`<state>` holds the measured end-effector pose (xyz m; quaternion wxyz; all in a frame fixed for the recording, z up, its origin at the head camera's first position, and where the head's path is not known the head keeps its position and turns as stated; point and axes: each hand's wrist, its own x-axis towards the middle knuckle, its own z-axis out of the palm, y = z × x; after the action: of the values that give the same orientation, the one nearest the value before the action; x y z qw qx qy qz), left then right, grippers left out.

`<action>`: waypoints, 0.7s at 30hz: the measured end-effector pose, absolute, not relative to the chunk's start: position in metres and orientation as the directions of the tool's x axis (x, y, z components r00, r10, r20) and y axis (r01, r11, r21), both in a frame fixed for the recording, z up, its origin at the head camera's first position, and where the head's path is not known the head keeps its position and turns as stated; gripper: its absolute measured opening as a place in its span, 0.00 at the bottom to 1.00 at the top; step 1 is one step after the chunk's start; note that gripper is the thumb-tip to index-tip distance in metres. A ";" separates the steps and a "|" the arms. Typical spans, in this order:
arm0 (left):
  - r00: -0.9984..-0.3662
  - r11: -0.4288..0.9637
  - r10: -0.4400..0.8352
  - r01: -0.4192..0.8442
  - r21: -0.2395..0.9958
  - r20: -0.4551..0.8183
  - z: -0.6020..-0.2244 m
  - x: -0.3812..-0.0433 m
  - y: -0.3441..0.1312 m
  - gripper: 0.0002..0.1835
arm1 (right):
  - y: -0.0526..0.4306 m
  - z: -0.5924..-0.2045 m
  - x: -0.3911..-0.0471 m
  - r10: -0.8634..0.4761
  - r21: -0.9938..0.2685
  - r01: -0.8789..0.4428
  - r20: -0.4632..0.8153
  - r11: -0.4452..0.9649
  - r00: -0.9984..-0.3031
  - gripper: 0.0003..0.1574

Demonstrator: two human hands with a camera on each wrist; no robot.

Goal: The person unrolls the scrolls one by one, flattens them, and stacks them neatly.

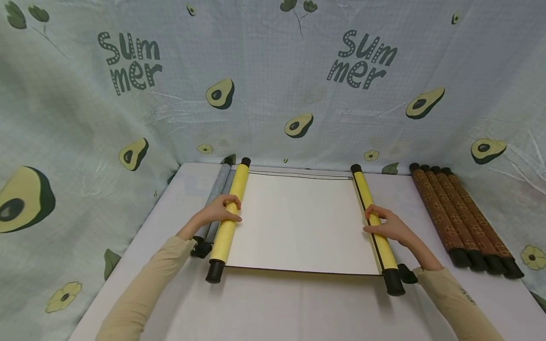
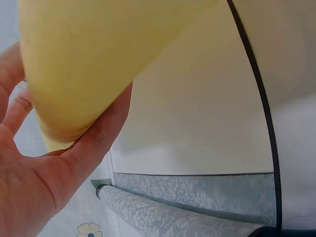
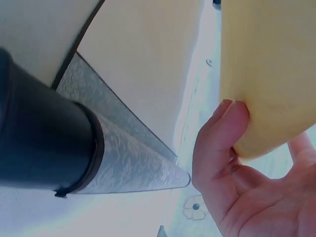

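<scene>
A yellow hanging scroll is spread between two rollers, its blank white sheet [image 1: 298,222] stretched across the middle. My left hand [image 1: 219,208] grips the left yellow roller [image 1: 223,241], thumb and fingers curled around it. Around the right yellow roller [image 1: 386,255] curl the fingers of my right hand [image 1: 390,226]. Both rollers have black end caps. Beneath the yellow scroll lies an open grey patterned scroll; its left roller [image 2: 158,212] shows in the left wrist view and its right roller [image 3: 136,158] in the right wrist view. The yellow scroll hides most of it in the head view.
Several rolled brown patterned scrolls [image 1: 465,218] with black ends lie side by side at the table's right. A pale cloth with avocado prints [image 1: 298,125] hangs behind and at both sides. The white table [image 1: 277,308] continues in front of the scrolls.
</scene>
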<state>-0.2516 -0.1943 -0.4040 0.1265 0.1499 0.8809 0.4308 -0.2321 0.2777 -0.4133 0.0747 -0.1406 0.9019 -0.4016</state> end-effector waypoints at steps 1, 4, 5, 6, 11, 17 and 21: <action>-0.923 0.579 0.373 0.150 0.801 -0.097 -0.404 -0.252 -0.195 0.14 | 0.279 -0.414 -0.232 -0.313 -0.743 -0.194 -0.023 0.640 -0.949 0.16; -0.920 0.564 0.374 0.127 0.816 -0.116 -0.403 -0.252 -0.197 0.14 | 0.281 -0.414 -0.233 -0.311 -0.743 -0.190 -0.026 0.642 -0.950 0.16; -0.920 0.560 0.373 0.118 0.820 -0.123 -0.403 -0.253 -0.197 0.14 | 0.282 -0.414 -0.233 -0.310 -0.742 -0.189 -0.028 0.643 -0.950 0.16; -0.919 0.556 0.373 0.112 0.824 -0.127 -0.403 -0.253 -0.198 0.14 | 0.282 -0.414 -0.233 -0.309 -0.743 -0.185 -0.030 0.643 -0.950 0.16; -0.918 0.555 0.376 0.116 0.823 -0.124 -0.403 -0.253 -0.199 0.13 | 0.284 -0.413 -0.232 -0.301 -0.749 -0.163 -0.051 0.642 -0.952 0.15; -0.922 0.588 0.367 0.129 0.798 -0.121 -0.405 -0.253 -0.203 0.12 | 0.286 -0.411 -0.230 -0.276 -0.738 -0.142 -0.062 0.660 -0.959 0.13; -0.923 0.599 0.362 0.123 0.791 -0.130 -0.406 -0.254 -0.204 0.12 | 0.288 -0.410 -0.229 -0.278 -0.740 -0.148 -0.055 0.656 -0.959 0.13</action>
<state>-0.2538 -0.2043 -0.4056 0.1399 0.1373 0.8832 0.4261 -0.2291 0.2877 -0.4104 0.0819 -0.1174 0.9063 -0.3977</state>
